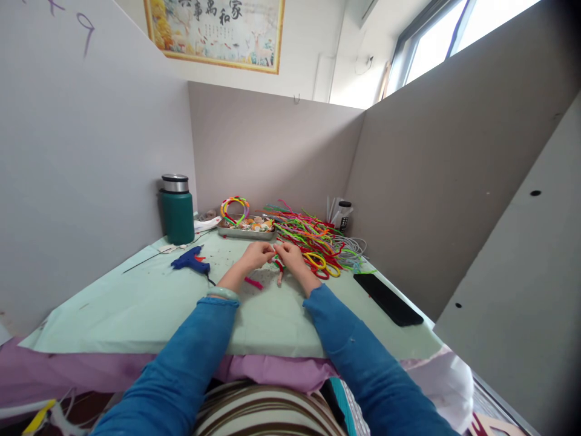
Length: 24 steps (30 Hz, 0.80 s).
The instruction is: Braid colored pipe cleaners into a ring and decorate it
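My left hand (256, 255) and my right hand (288, 257) meet over the middle of the pale green mat (136, 306), fingers pinched together on a small pipe-cleaner piece (278, 264) with red and green in it. The piece is too small to make out further. A short pink pipe-cleaner bit (254, 283) lies on the mat just below my left hand. A pile of coloured pipe cleaners (313, 236) spreads out right behind my right hand. Both sleeves are blue.
A blue glue gun (190, 261) lies left of my hands. A green flask (177, 209) stands at the back left. A metal tray (245, 229) with small bits and a rainbow hoop (235, 209) sits at the back. A black phone (387, 298) lies at the right. Grey partition walls close three sides.
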Each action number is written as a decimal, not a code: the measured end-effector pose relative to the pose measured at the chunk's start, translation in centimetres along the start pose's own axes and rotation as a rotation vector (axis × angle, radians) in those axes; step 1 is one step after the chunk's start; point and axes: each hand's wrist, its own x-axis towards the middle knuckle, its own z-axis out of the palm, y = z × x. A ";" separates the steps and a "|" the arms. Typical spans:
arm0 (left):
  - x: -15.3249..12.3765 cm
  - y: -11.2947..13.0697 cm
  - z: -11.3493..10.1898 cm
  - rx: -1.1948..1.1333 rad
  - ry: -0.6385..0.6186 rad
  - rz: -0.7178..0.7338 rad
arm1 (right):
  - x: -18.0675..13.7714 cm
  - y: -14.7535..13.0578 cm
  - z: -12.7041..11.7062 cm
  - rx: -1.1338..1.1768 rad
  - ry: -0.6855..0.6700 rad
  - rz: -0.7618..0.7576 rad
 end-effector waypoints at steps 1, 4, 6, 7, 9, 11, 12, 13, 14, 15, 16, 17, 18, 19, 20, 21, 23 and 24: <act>0.0 0.1 0.0 -0.016 -0.003 -0.007 | 0.0 -0.1 0.0 0.009 0.002 0.004; -0.2 0.2 -0.1 -0.056 0.002 -0.032 | -0.1 -0.2 0.0 0.044 0.015 0.008; -0.4 0.4 -0.3 -0.088 0.002 -0.046 | -0.2 -0.3 0.0 0.073 0.012 0.003; -0.4 0.4 -0.3 -0.107 -0.002 -0.050 | -0.2 -0.3 0.0 0.090 0.003 0.002; -0.5 0.5 -0.4 -0.144 -0.012 -0.048 | -0.2 -0.3 0.0 0.122 -0.025 0.006; -0.5 0.5 -0.3 -0.167 -0.016 -0.047 | -0.2 -0.3 0.0 0.141 -0.038 0.010; -0.5 0.5 -0.3 -0.171 -0.016 -0.051 | -0.2 -0.3 0.0 0.141 -0.034 0.008; -0.4 0.4 -0.2 -0.172 -0.019 -0.057 | -0.2 -0.2 0.0 0.134 -0.023 0.003; -0.3 0.3 -0.1 -0.171 -0.024 -0.063 | -0.1 -0.2 0.0 0.120 -0.009 -0.004; -0.2 0.2 -0.1 -0.171 -0.033 -0.067 | -0.1 -0.1 0.0 0.102 0.005 -0.010; -0.2 0.0 0.0 -0.167 -0.043 -0.068 | 0.0 0.0 0.0 0.083 0.014 -0.016; -0.1 -0.1 0.0 -0.158 -0.054 -0.068 | 0.0 0.1 0.0 0.063 0.017 -0.021; -0.1 -0.1 0.1 -0.146 -0.062 -0.067 | 0.1 0.2 0.0 0.045 0.015 -0.023; -0.1 -0.2 0.1 -0.133 -0.064 -0.067 | 0.1 0.3 0.0 0.027 0.009 -0.023; -0.1 -0.2 0.1 -0.119 -0.060 -0.067 | 0.1 0.4 0.0 0.010 0.003 -0.022; -0.1 -0.1 0.0 -0.107 -0.052 -0.068 | 0.1 0.4 0.0 -0.004 -0.002 -0.021; -0.2 0.0 -0.1 -0.096 -0.032 -0.070 | 0.1 0.4 0.1 -0.027 -0.008 -0.021; -0.3 0.1 -0.1 -0.090 -0.021 -0.075 | 0.1 0.5 0.1 -0.033 -0.009 -0.025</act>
